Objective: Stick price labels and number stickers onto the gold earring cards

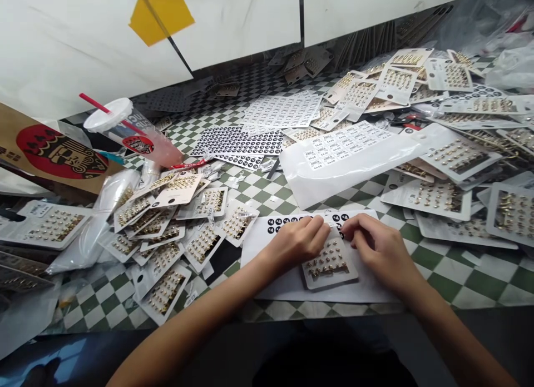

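Checkered green-and-white tabletop [479,281] serves as the work surface. Nearest the wearer, a white sheet [267,270] lies flat, with black round stickers [287,223] in a row along its far edge. An earring card [329,267] carrying rows of gold studs rests on this sheet, between both hands.

Left hand [294,242] and right hand [377,245] are curled, not released, with their fingertips converging at the card's top edge. Whether they grasp the card or a small item there cannot be determined, as the fingers hide the contact point.

Left of the hands, more cards [164,253] overlap in a loose pile beside a plastic bag [89,237]. Right of the hands, further cards [438,198] lie scattered. Farther out are a plastic sleeve [346,173] of price labels, a sticker sheet [237,148], a lidded cup [133,131] with a red straw, and a printed paper bag [58,153]. White panels [83,42] bound the far side.
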Tool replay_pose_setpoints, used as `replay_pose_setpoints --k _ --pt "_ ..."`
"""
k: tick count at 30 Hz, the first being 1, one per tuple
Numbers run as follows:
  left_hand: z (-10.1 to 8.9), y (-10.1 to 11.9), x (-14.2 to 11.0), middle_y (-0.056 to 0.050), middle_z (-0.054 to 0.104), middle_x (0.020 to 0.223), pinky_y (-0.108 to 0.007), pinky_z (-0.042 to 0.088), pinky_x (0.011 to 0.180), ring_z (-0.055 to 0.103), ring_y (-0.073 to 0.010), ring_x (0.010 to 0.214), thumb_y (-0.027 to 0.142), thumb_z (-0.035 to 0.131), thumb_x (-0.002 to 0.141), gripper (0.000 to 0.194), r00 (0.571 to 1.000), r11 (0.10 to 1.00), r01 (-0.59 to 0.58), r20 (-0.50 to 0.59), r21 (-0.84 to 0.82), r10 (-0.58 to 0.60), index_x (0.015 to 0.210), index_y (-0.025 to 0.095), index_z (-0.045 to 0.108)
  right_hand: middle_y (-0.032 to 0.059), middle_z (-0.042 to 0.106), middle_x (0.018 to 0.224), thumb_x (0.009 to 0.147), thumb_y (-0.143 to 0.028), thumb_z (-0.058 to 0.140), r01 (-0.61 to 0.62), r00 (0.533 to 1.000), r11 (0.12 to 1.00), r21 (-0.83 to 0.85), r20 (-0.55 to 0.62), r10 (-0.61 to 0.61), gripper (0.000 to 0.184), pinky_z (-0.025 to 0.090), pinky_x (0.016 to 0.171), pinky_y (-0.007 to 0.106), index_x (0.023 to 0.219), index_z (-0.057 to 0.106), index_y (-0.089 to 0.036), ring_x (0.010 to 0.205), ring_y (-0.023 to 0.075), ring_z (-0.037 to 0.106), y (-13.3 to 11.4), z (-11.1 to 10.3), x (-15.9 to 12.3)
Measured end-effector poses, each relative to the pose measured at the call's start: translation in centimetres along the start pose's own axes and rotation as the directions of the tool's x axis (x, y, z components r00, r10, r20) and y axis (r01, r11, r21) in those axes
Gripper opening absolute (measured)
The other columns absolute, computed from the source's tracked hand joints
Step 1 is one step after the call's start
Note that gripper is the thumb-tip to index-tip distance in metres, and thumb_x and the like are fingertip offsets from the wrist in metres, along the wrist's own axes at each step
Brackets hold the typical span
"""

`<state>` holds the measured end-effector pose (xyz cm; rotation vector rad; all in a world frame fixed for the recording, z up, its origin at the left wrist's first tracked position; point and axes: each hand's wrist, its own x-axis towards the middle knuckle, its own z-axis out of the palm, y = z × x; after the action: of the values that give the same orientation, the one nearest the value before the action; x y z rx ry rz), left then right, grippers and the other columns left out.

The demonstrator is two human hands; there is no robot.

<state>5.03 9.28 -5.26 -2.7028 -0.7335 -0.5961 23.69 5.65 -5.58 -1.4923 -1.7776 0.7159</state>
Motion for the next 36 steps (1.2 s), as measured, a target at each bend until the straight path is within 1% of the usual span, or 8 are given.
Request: replay_pose_setpoints --k 7,11,13,16,21,26,30,36 --pt "0.1 -0.8 0.0 -0.001 0.059 0.072 -0.024 0.034 0.047 0.055 -0.0131 0.063 0.018 0.043 0.092 0.019 0.994 0.995 -0.053 0.089 -0.086 0.060 0.079 0.015 0.057 0.0049 0.058 0.082 0.084 -0.006 0.037 0.160 0.986 0.986 -0.045 0.060 -0.157 0.035 0.050 0.067 0.029 0.102 0.064 -0.020 0.074 0.0164 0.058 0.2 0.5 0.0" --pt "-0.7 -1.6 -0.3 -0.004 0.063 0.084 -0.023 0.043 0.057 0.059 -0.0138 0.074 0.033 0.039 0.095 0.028 0.971 0.935 0.117 0.235 -0.336 -0.037 0.087 0.017 0.060 0.0096 0.055 0.086 0.083 -0.006 0.040 0.283 0.956 0.932 -0.227 0.140 -0.256 0.041 0.052 0.071 0.035 0.115 0.063 -0.015 0.081 0.0214 0.054 0.1 0.9 -0.5" --pt "-1.4 -1.8 -0.5 -0.005 0.063 0.092 -0.024 0.047 0.065 0.060 -0.0154 0.081 0.027 0.038 0.095 0.023 0.922 0.875 0.334 0.316 -0.352 -0.225 0.096 0.017 0.059 0.0130 0.056 0.091 0.086 -0.009 0.041 0.335 0.940 0.879 -0.339 0.185 -0.287 0.041 0.051 0.073 0.037 0.123 0.059 -0.010 0.084 0.0237 0.051 -0.2 1.0 -0.9" --pt "-2.5 -1.4 -0.8 -0.008 0.061 0.095 -0.031 0.049 0.072 0.059 -0.0204 0.088 0.020 0.042 0.092 0.016 0.762 0.776 0.601 0.433 -0.193 -0.482 0.099 0.015 0.056 0.0150 0.056 0.101 0.089 -0.021 0.045 0.376 0.927 0.789 -0.485 0.210 -0.312 0.043 0.050 0.073 0.042 0.130 0.055 -0.017 0.085 0.0261 0.048 -0.6 1.3 -1.7" --pt "-3.2 -0.5 -0.7 -0.008 0.057 0.093 -0.036 0.048 0.073 0.054 -0.0235 0.088 0.024 0.049 0.088 0.011 0.690 0.782 0.620 0.518 -0.063 -0.505 0.093 0.015 0.053 0.0133 0.055 0.105 0.087 -0.026 0.052 0.324 0.938 0.695 -0.642 0.122 -0.325 0.042 0.046 0.068 0.042 0.128 0.056 -0.033 0.083 0.0268 0.046 -0.8 2.1 -2.9" --pt "-3.8 -0.5 -0.3 -0.007 0.058 0.083 -0.033 0.046 0.068 0.056 -0.0231 0.082 0.027 0.049 0.087 0.014 0.614 0.727 0.687 0.539 -0.005 -0.577 0.077 0.017 0.048 0.0144 0.058 0.091 0.088 -0.018 0.051 0.302 0.938 0.744 -0.596 0.045 -0.345 0.033 0.048 0.071 0.039 0.117 0.065 -0.016 0.085 0.0260 0.050 -1.3 2.6 -3.4" --pt "-4.7 -1.0 -0.1 0.000 0.055 0.066 -0.026 0.041 0.051 0.055 -0.0169 0.060 0.032 0.042 0.090 0.020 0.521 0.496 0.829 0.680 -0.259 -0.515 0.073 0.021 0.041 0.0152 0.060 0.098 0.088 -0.012 0.045 0.334 0.931 0.797 -0.503 0.044 -0.362 0.035 0.050 0.079 0.043 0.118 0.063 -0.014 0.091 0.0266 0.052 -1.3 2.6 -3.5" --pt "-5.8 0.4 -0.5 0.004 0.050 0.061 -0.023 0.038 0.049 0.051 -0.0132 0.055 0.029 0.040 0.090 0.017 0.573 0.381 0.818 0.546 -0.431 -0.611 0.075 0.021 0.043 0.0114 0.056 0.116 0.086 -0.006 0.040 0.361 0.932 0.918 -0.163 0.085 -0.352 0.045 0.048 0.094 0.043 0.125 0.055 -0.022 0.111 0.0247 0.050 -1.7 1.1 -4.3"
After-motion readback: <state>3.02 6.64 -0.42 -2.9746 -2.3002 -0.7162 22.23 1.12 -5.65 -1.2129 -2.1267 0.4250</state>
